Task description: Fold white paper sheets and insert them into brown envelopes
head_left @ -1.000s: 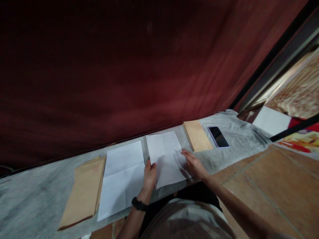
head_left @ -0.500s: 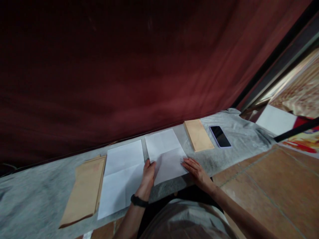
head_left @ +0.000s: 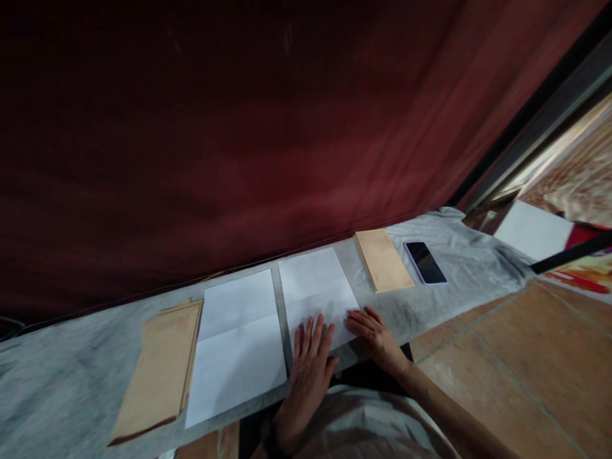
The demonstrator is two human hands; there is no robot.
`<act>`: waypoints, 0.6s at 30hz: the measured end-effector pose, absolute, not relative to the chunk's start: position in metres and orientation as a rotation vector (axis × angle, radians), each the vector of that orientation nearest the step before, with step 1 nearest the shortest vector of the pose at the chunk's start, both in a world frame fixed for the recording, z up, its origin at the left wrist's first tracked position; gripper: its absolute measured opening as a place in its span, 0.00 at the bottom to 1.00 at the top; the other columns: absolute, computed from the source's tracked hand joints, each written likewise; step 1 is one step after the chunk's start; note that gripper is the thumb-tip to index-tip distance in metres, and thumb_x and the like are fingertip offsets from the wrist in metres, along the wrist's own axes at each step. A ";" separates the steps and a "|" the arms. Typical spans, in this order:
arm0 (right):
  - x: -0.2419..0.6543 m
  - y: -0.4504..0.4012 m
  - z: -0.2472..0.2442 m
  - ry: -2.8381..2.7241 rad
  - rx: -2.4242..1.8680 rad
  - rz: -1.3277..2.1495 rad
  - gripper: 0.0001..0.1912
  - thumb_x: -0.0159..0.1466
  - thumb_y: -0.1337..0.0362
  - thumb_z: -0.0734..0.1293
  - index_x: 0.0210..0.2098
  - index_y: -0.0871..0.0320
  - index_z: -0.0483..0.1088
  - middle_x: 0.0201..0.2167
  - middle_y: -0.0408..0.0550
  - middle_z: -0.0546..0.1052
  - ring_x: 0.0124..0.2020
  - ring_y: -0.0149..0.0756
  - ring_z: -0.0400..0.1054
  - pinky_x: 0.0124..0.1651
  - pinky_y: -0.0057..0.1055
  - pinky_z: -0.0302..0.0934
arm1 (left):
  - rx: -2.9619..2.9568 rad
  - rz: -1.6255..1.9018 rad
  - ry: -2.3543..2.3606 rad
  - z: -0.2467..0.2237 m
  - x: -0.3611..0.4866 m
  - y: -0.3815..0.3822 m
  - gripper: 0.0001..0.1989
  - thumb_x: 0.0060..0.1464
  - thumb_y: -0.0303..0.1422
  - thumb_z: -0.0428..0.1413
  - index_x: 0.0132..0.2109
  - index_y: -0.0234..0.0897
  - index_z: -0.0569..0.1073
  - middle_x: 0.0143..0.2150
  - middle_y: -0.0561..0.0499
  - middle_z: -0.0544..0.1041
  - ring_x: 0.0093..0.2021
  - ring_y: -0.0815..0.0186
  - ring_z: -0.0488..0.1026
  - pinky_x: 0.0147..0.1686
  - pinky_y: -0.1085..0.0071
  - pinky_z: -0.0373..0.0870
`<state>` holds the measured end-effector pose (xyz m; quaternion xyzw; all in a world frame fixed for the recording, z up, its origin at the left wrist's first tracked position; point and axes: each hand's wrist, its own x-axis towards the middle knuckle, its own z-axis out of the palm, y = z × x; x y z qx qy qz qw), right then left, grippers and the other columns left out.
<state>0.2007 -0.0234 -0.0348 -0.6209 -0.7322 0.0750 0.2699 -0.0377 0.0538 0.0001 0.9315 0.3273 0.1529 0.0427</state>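
A creased white sheet (head_left: 315,277) lies flat in front of me on a grey cloth-covered surface. My left hand (head_left: 310,360) rests on its near edge, palm down with the fingers spread. At the sheet's right edge my right hand (head_left: 377,338) lies with its fingers stretched out, touching the paper. To the left is a second white paper (head_left: 239,344) with a crease across its middle. Further left sits a stack of brown envelopes (head_left: 160,370). Beyond my right hand is a smaller stack of tan envelopes (head_left: 384,260).
A phone (head_left: 425,262) with a purple edge lies right of the tan envelopes. The grey cloth (head_left: 62,376) covers the long, narrow surface. Behind it hangs a dark red curtain (head_left: 287,159). Tiled floor (head_left: 540,357) shows at the lower right.
My left hand has let go of the sheet's left edge and moved onto its near part, fingers now spread. The sheet's near half has flattened. My right hand has barely moved.
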 end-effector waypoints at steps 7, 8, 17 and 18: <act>0.207 -0.022 -0.031 -2.016 -1.661 0.199 0.31 0.65 0.78 0.61 0.65 0.52 0.66 0.64 0.53 0.71 0.66 0.43 0.64 0.71 0.55 0.53 | 2.884 0.405 1.047 -0.017 -0.036 0.057 0.26 0.66 0.29 0.50 0.69 0.39 0.61 0.73 0.41 0.61 0.71 0.52 0.59 0.66 0.49 0.64; 0.209 -0.021 -0.032 -2.010 -1.657 0.197 0.32 0.64 0.78 0.61 0.65 0.52 0.65 0.65 0.53 0.71 0.66 0.43 0.64 0.71 0.54 0.53 | 2.881 0.393 1.045 -0.017 -0.037 0.057 0.26 0.65 0.28 0.50 0.69 0.39 0.62 0.73 0.41 0.61 0.71 0.52 0.60 0.66 0.49 0.64; 0.215 -0.019 -0.038 -2.020 -1.629 0.256 0.33 0.64 0.76 0.62 0.67 0.53 0.63 0.67 0.55 0.68 0.68 0.44 0.61 0.71 0.55 0.53 | 2.717 0.381 0.964 -0.005 -0.017 0.082 0.31 0.67 0.45 0.49 0.71 0.35 0.59 0.74 0.38 0.58 0.73 0.49 0.55 0.68 0.46 0.59; 0.215 -0.019 -0.038 -2.021 -1.627 0.262 0.34 0.64 0.76 0.62 0.68 0.53 0.62 0.67 0.54 0.68 0.68 0.44 0.61 0.71 0.55 0.53 | 2.722 0.370 0.963 -0.002 -0.008 0.091 0.31 0.68 0.45 0.49 0.71 0.34 0.59 0.74 0.38 0.58 0.74 0.48 0.53 0.69 0.45 0.58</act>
